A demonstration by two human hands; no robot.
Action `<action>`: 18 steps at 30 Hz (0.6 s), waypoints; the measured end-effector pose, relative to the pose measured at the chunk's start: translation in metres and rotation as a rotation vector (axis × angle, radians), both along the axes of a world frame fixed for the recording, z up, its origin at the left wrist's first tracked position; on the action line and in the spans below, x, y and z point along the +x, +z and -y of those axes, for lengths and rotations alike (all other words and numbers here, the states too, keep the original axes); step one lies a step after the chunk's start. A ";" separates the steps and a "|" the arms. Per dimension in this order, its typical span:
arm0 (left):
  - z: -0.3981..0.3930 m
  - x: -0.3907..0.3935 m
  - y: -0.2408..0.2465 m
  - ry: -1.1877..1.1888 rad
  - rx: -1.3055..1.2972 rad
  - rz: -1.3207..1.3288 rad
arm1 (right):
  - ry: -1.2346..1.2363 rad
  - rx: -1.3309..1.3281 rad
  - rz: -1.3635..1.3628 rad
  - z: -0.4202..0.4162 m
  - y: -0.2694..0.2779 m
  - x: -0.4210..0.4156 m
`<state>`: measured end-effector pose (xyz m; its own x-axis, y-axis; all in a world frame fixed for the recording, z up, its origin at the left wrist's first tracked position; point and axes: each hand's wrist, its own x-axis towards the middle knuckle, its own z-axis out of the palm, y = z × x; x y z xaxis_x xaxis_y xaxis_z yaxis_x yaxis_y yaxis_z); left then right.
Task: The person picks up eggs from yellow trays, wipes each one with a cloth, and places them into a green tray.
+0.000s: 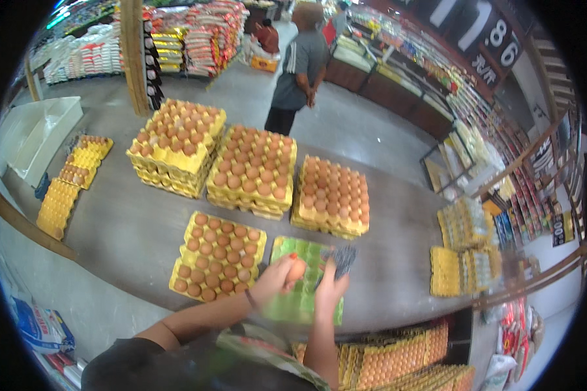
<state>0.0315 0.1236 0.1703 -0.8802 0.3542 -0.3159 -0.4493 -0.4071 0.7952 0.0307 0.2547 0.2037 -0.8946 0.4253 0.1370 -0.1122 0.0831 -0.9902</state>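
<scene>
Between the fingers of my left hand (278, 276) is a brown egg (297, 270), lifted above a green egg tray (293, 305). My right hand (331, 283) grips a crumpled grey cloth (345, 259) over the right side of that tray. The cups of the green tray that show hold no eggs; my hands cover some of the others. Left of it lies a yellow egg tray (191, 255) with rows of brown eggs (219, 252) and a bare row across its middle.
Behind stand stacked egg trays on the left (169, 168), middle (249, 200) and right (330, 222). Yellow trays (57, 203) lie far left; packed trays (445, 271) stand far right. More trays of eggs (396, 359) sit below the counter's front edge. A person (301, 68) stands beyond the counter (401, 264).
</scene>
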 end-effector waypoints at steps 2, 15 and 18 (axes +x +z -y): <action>-0.022 -0.004 -0.064 -0.055 -0.532 -0.598 | 0.049 0.294 -0.189 0.017 -0.002 0.022; -0.007 0.010 0.000 -0.165 -0.080 -0.082 | 0.225 -0.075 0.207 0.002 -0.010 0.036; -0.012 0.012 -0.024 0.035 0.376 0.168 | 0.224 0.220 0.059 0.019 -0.017 0.041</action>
<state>0.0432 0.1361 0.1465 -0.8409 0.4430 -0.3107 -0.5410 -0.6727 0.5048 0.0722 0.2353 0.1864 -0.9719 0.1825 0.1487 -0.0946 0.2756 -0.9566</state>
